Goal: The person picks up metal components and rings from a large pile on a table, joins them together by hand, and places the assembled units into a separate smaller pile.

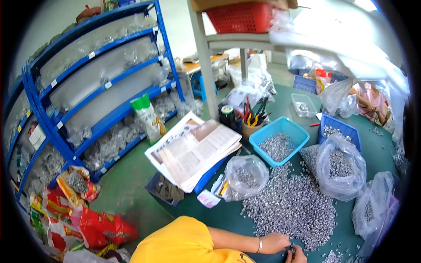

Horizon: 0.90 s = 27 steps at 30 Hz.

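Note:
My left hand (275, 243), with a bracelet at the wrist, reaches in from a yellow sleeve (175, 243) to the near edge of a heap of small silvery metal parts (289, 206). Close beside it, at the lower edge, is my right hand (297, 255). The fingers of both hands are drawn in and almost meet at the fingertips. Whatever they pinch is too small to make out. The heap spreads over the green tabletop just beyond my hands, and a few loose parts (333, 256) lie to the right of them.
Behind the heap stand a turquoise tub (258, 151), a clear bag of parts (245, 175) and a blue bin (357, 138). More bags (370, 206) sit at the right. Newspapers (197, 149) lie on the left. Another person (372, 103) sits across the table. Blue shelving (109, 83) lines the left wall.

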Each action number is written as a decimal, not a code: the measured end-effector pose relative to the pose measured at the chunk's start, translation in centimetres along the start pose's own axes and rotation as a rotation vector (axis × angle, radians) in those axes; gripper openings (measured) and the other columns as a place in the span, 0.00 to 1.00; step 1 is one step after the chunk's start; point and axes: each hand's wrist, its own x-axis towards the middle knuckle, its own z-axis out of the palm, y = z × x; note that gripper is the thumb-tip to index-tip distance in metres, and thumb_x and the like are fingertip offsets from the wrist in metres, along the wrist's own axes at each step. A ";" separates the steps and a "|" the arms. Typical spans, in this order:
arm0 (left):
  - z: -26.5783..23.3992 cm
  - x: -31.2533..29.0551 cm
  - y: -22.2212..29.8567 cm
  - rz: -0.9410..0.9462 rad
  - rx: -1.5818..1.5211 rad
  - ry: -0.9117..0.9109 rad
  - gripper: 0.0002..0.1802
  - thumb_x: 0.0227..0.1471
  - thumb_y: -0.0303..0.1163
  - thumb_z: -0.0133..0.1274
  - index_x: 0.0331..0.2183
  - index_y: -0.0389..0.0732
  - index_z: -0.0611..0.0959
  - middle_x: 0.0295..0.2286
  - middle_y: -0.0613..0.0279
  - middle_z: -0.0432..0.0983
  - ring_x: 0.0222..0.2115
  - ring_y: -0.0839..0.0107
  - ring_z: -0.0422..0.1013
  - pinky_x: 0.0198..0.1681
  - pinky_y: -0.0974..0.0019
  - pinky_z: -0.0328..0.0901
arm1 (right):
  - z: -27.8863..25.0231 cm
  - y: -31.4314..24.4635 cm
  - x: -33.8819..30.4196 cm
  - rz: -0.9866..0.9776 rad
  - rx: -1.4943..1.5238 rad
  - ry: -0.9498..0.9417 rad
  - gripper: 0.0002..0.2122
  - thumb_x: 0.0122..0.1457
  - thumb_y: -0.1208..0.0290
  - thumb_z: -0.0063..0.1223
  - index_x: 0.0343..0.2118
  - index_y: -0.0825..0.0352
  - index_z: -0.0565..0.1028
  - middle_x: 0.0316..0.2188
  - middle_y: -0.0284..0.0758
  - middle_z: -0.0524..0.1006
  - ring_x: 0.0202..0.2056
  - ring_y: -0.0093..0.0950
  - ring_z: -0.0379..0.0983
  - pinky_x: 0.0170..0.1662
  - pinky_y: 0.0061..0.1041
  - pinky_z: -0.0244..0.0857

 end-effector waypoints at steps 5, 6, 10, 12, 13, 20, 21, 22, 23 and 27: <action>-0.2 -0.3 0.2 0.091 -0.072 -0.068 0.10 0.37 0.33 0.55 0.22 0.38 0.75 0.25 0.56 0.69 0.30 0.57 0.68 0.32 0.59 0.64 | 0.0 1.2 -0.6 0.073 -0.094 -0.084 0.11 0.53 0.65 0.48 0.37 0.62 0.71 0.25 0.45 0.75 0.26 0.44 0.71 0.28 0.38 0.65; 0.1 -0.4 -0.1 0.137 -0.045 -0.043 0.09 0.37 0.34 0.55 0.21 0.39 0.74 0.24 0.55 0.70 0.28 0.57 0.69 0.31 0.59 0.65 | 0.2 1.4 -0.6 0.073 -0.073 -0.082 0.11 0.52 0.65 0.49 0.37 0.62 0.71 0.25 0.46 0.74 0.26 0.44 0.71 0.28 0.37 0.65; -1.6 -0.1 0.3 0.092 0.077 -0.081 0.06 0.41 0.33 0.50 0.24 0.41 0.74 0.22 0.55 0.69 0.26 0.58 0.69 0.28 0.59 0.65 | 0.8 1.4 0.4 -0.057 -0.031 0.049 0.05 0.49 0.70 0.50 0.28 0.65 0.72 0.20 0.41 0.73 0.22 0.39 0.71 0.25 0.35 0.64; -2.4 -0.1 1.0 0.084 0.179 -0.074 0.03 0.41 0.29 0.49 0.23 0.41 0.76 0.21 0.55 0.70 0.25 0.57 0.68 0.28 0.59 0.65 | 0.6 2.0 0.2 -0.098 0.102 0.062 0.05 0.51 0.71 0.48 0.28 0.65 0.73 0.23 0.41 0.73 0.25 0.41 0.71 0.28 0.35 0.65; -2.3 -0.1 0.3 0.044 0.198 -0.085 0.04 0.42 0.28 0.49 0.25 0.41 0.77 0.21 0.55 0.71 0.24 0.57 0.69 0.29 0.59 0.65 | 0.3 1.9 0.8 -0.038 0.168 0.081 0.05 0.51 0.72 0.47 0.29 0.65 0.73 0.24 0.42 0.73 0.26 0.41 0.71 0.28 0.34 0.65; -5.0 1.1 1.7 -0.152 -0.123 0.099 0.04 0.40 0.24 0.56 0.25 0.38 0.81 0.16 0.62 0.69 0.14 0.73 0.64 0.20 0.71 0.60 | -1.2 3.3 -1.1 0.164 0.124 0.209 0.03 0.48 0.74 0.52 0.27 0.65 0.74 0.24 0.38 0.75 0.27 0.35 0.73 0.29 0.28 0.67; -4.7 1.2 1.7 -0.141 -0.125 0.097 0.04 0.40 0.24 0.56 0.25 0.38 0.81 0.16 0.62 0.69 0.15 0.73 0.64 0.20 0.71 0.60 | -1.1 3.3 -1.3 0.152 0.122 0.192 0.04 0.47 0.74 0.52 0.27 0.65 0.75 0.25 0.38 0.75 0.26 0.35 0.73 0.29 0.28 0.67; -4.5 1.3 1.8 -0.128 -0.123 0.095 0.04 0.40 0.25 0.56 0.25 0.38 0.81 0.16 0.62 0.68 0.15 0.73 0.64 0.20 0.71 0.60 | -0.8 3.1 -1.4 0.139 0.124 0.179 0.04 0.47 0.74 0.52 0.27 0.65 0.75 0.25 0.38 0.76 0.26 0.35 0.73 0.29 0.28 0.67; -4.4 1.5 1.9 -0.115 -0.121 0.094 0.04 0.40 0.25 0.56 0.25 0.39 0.81 0.16 0.62 0.68 0.15 0.72 0.64 0.20 0.71 0.59 | -0.4 2.9 -1.3 0.118 0.118 0.175 0.04 0.47 0.74 0.52 0.27 0.65 0.75 0.25 0.38 0.76 0.26 0.35 0.73 0.29 0.28 0.67; -2.9 1.9 2.0 0.057 -0.010 0.042 0.04 0.40 0.27 0.55 0.25 0.40 0.80 0.18 0.60 0.70 0.19 0.65 0.68 0.22 0.67 0.63 | 0.8 2.4 -0.9 0.100 0.047 0.139 0.05 0.46 0.74 0.53 0.28 0.65 0.75 0.25 0.38 0.76 0.27 0.35 0.73 0.30 0.27 0.67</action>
